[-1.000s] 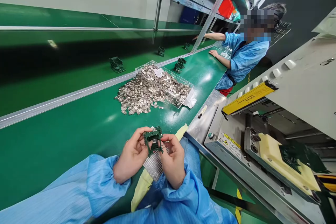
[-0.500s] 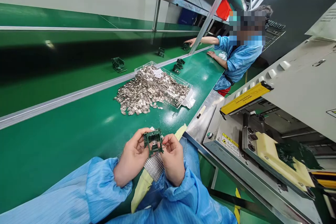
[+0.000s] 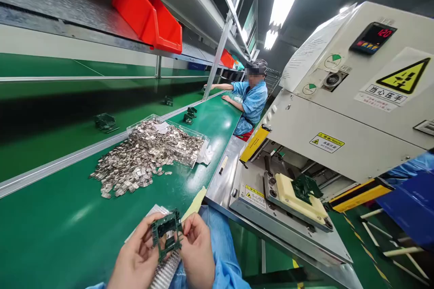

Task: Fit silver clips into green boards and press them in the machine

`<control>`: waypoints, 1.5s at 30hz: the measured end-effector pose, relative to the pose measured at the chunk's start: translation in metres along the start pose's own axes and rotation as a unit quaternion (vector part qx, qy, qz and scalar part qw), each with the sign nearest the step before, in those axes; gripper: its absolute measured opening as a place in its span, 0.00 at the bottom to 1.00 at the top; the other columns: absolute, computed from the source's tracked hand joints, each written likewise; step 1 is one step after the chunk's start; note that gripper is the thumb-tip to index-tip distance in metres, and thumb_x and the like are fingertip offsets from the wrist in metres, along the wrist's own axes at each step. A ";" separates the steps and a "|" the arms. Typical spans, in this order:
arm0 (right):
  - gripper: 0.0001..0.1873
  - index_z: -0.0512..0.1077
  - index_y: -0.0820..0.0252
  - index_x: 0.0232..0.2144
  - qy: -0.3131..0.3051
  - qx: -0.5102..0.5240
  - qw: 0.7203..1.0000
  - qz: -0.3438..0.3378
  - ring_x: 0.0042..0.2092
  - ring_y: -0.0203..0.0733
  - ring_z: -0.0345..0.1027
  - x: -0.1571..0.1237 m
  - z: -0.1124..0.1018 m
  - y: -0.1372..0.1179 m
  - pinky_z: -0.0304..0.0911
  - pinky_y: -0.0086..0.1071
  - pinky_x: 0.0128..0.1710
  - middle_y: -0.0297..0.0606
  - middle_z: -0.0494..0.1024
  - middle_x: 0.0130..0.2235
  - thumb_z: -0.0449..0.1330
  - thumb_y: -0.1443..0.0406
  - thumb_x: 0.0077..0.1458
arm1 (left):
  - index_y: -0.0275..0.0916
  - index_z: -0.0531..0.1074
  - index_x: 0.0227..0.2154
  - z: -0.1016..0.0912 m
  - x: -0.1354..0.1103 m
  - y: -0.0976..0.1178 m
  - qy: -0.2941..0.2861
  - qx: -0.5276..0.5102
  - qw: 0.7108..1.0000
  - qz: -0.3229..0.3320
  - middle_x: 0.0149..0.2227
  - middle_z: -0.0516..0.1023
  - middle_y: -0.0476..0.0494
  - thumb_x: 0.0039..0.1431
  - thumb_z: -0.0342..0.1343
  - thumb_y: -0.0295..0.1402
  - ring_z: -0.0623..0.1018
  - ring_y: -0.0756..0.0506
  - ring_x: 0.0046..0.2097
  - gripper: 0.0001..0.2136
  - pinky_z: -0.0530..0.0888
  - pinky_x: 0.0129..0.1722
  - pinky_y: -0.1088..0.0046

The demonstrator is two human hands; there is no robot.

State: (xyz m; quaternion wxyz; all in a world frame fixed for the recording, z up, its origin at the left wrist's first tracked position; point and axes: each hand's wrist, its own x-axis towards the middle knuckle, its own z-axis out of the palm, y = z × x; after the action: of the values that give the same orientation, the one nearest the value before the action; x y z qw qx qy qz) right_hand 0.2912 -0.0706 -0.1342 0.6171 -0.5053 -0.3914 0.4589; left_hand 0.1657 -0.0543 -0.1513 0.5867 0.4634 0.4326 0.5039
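Two hands (image 3: 135,256) — green plastic frame (image 3: 167,234), foil strip (image 3: 167,272)

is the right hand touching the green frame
Touching: the head view shows the right hand with its fingertips pressed against the right edge of the green frame.

Two hands: left hand (image 3: 135,257), right hand (image 3: 197,253); one green frame (image 3: 166,230); one co-worker (image 3: 252,101); two red bins (image 3: 145,18); one clear tray (image 3: 169,123).

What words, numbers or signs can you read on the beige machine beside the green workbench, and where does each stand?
"120": red digits on the black digital display of the beige metal machine.
"当心压手": white label below the yellow triangular warning sticker.
Small yellow sticker on the housing and another on the steel base: too small to read.
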 end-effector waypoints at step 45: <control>0.23 0.69 0.59 0.20 -0.105 -0.222 0.969 0.023 0.27 0.37 0.61 -0.023 -0.064 0.089 0.57 0.30 0.28 0.33 0.67 0.23 0.49 0.54 0.60 | 0.39 0.62 0.46 0.032 0.029 0.009 -0.008 -0.013 1.000 -0.005 0.44 0.75 0.41 0.50 0.61 0.42 0.78 0.44 0.44 0.23 0.76 0.45 0.67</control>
State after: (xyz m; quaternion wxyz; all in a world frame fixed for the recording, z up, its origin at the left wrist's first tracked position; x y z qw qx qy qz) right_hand 0.3300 -0.1033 -0.2339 0.4347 -0.5874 -0.5342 0.4251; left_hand 0.1982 -0.0286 -0.1378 0.5985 0.4573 0.4240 0.5029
